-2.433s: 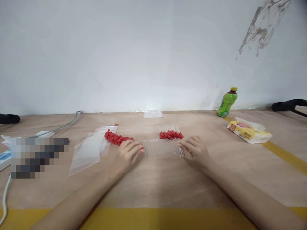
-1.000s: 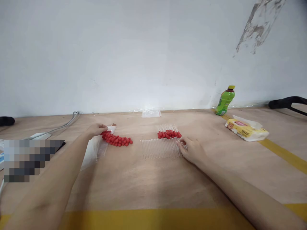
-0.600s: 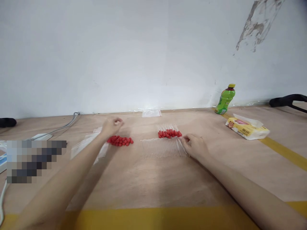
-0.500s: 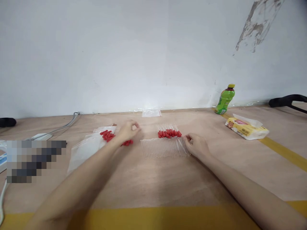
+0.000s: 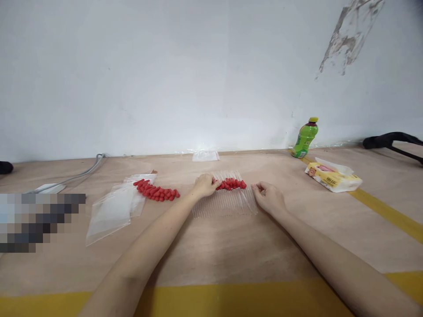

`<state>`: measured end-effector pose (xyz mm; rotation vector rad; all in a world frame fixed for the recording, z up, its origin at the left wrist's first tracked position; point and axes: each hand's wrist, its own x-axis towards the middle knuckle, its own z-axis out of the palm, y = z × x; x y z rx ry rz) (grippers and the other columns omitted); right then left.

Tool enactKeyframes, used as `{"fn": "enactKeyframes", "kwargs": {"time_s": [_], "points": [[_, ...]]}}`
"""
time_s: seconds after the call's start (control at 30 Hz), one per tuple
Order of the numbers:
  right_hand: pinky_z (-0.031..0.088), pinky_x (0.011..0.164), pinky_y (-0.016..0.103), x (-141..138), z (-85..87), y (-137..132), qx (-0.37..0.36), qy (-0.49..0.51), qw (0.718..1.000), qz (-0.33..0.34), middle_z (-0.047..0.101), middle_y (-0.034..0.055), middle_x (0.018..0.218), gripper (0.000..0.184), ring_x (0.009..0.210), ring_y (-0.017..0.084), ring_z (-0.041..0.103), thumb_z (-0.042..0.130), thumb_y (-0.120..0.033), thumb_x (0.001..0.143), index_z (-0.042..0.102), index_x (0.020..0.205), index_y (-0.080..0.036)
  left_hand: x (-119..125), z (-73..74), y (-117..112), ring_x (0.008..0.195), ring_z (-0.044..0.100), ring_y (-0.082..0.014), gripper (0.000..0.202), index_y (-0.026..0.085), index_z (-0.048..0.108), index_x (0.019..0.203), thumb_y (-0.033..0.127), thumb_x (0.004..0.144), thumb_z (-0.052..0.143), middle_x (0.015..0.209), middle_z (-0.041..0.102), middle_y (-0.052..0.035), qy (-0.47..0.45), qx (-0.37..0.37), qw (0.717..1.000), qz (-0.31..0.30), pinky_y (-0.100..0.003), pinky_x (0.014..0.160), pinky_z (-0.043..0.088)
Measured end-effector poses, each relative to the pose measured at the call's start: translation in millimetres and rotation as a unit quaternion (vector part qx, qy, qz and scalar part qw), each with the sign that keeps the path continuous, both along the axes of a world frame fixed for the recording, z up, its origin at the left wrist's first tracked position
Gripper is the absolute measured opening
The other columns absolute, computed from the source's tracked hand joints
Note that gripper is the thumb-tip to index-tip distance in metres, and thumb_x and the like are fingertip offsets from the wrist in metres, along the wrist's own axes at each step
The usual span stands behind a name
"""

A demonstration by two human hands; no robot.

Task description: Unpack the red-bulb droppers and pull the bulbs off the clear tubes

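Several thin clear tubes lie side by side in a row on the table, more tube ends showing behind. Across them sits a cluster of small red bulb-shaped pieces. At the cluster's left end is my left hand, thumb and fingertips pinched together at a red piece. My right hand rests at the right end of the row, fingers curled and thumb pressed in beside the outermost tube; what it holds, if anything, is too small to make out. Another curved pile of red bulb-shaped pieces lies to the left.
Clear plastic bags lie left of the red pile, another bag by the wall. A green bottle and a yellow tissue pack stand at right. A grey cable runs at left. Yellow tape crosses the front.
My left hand has moved right, from above the left red pile to the left end of the cluster on the tubes, and its fingers have closed. My right hand stays at the tubes' right end.
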<state>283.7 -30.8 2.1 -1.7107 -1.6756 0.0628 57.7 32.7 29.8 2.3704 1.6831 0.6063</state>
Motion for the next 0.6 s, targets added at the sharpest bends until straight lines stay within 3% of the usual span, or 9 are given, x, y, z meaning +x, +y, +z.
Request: {"fn": "enactKeyframes", "kwargs": {"time_s": [0.13, 0.27, 0.43, 0.5, 0.6], "points": [[0.031, 0.054, 0.023, -0.8, -1.6, 0.0, -0.002, 0.002, 1.0, -0.003, 0.063, 0.0013, 0.066, 0.028, 0.059, 0.014, 0.055, 0.043, -0.039, 0.079, 0.062, 0.071, -0.019, 1.1, 1.6, -2.4, 0.058, 0.055, -0.0163, 0.033, 0.015, 0.054, 0.055, 0.036, 0.079, 0.044, 0.057, 0.058, -0.005, -0.02, -0.018, 0.999, 0.029, -0.026, 0.056, 0.037], [0.035, 0.055, 0.025, 0.4, -5.6, 2.6, 0.025, 0.007, 1.0, 0.017, 0.062, 0.0021, 0.065, 0.026, 0.06, 0.015, 0.055, 0.044, -0.037, 0.079, 0.061, 0.07, -0.018, -13.1, 10.9, -18.9, 0.059, 0.056, -0.0152, 0.032, 0.015, 0.055, 0.064, 0.036, 0.082, 0.038, 0.063, 0.061, -0.0045, -0.055, -0.014, 0.998, 0.035, -0.025, 0.054, 0.039], [0.044, 0.071, 0.03, -10.3, -2.1, -4.6, 0.164, 0.006, 0.98, 0.116, 0.062, 0.0085, 0.083, 0.025, 0.079, 0.019, 0.056, 0.046, -0.035, 0.081, 0.062, 0.082, -0.016, -48.7, 19.1, -66.9, 0.063, 0.058, -0.0139, 0.022, 0.017, 0.053, 0.076, 0.037, 0.08, 0.045, 0.072, 0.063, -0.0022, -0.1, 0.014, 0.995, -0.011, -0.023, 0.056, 0.043], [0.043, 0.08, 0.035, -19.2, 3.2, -13.4, 0.213, -0.01, 0.963, 0.164, 0.06, 0.011, 0.097, 0.027, 0.091, 0.021, 0.055, 0.048, -0.035, 0.081, 0.059, 0.097, -0.017, -61.5, 15.4, -86.2, 0.062, 0.059, -0.0133, 0.017, 0.017, 0.053, 0.076, 0.034, 0.078, 0.05, 0.072, 0.063, -0.0021, -0.116, 0.045, 0.991, -0.042, -0.023, 0.055, 0.044], [0.039, 0.091, 0.04, -33.9, 9.8, -28.1, 0.237, -0.077, 0.932, 0.262, 0.053, 0.0129, 0.118, 0.045, 0.109, 0.024, 0.048, 0.05, -0.037, 0.08, 0.047, 0.12, -0.017, -73.8, 0.5, -105.2, 0.061, 0.058, -0.0119, 0.012, 0.017, 0.053, 0.076, 0.028, 0.079, 0.05, 0.069, 0.062, -0.001, -0.099, 0.118, 0.983, -0.095, -0.022, 0.056, 0.045]]}}
